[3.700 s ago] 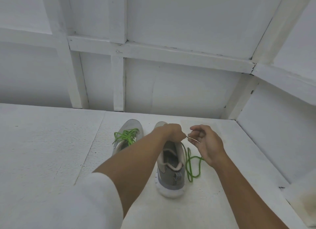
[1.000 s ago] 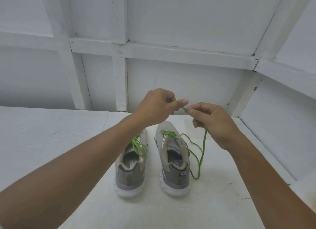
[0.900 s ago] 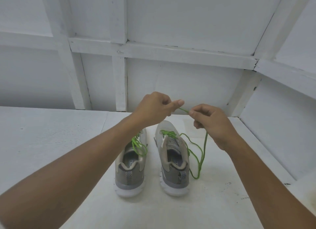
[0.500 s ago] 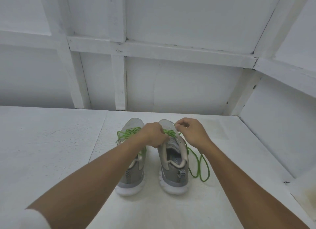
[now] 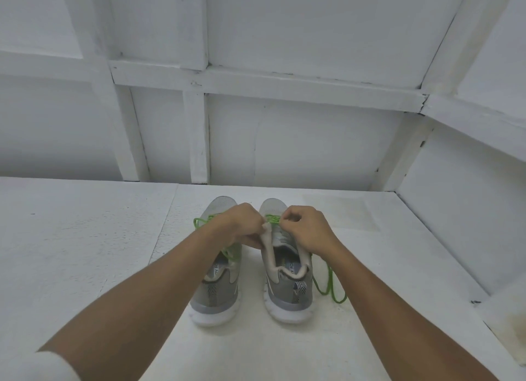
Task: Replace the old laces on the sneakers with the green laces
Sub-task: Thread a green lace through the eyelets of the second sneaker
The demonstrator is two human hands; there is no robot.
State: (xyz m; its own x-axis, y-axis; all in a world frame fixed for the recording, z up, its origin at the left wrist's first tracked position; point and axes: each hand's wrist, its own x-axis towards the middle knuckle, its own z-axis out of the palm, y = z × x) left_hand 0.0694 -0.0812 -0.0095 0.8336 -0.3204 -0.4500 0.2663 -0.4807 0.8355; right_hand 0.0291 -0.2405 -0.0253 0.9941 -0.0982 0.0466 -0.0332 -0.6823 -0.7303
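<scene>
Two grey sneakers stand side by side on the white surface, heels toward me. The left sneaker [image 5: 217, 289] carries green lacing, with a loop [image 5: 199, 221] sticking out to its left. On the right sneaker [image 5: 287, 284] a green lace [image 5: 273, 219] crosses the lowest eyelets, and its loose tail [image 5: 331, 284] lies looped on the surface to the right. My left hand [image 5: 239, 227] grips the right sneaker's left eyelet flap. My right hand [image 5: 306, 228] pinches the green lace at the eyelets. The lace tip is hidden by my fingers.
A white panelled wall [image 5: 284, 141] rises just behind the sneakers. A side wall [image 5: 455, 224] closes the surface on the right. The white surface [image 5: 85, 238] stretches away to the left of the sneakers.
Both hands came down from pulling the lace taut in the air and now rest on the right sneaker's eyelets. The lace tail has slackened and lies beside the sneaker.
</scene>
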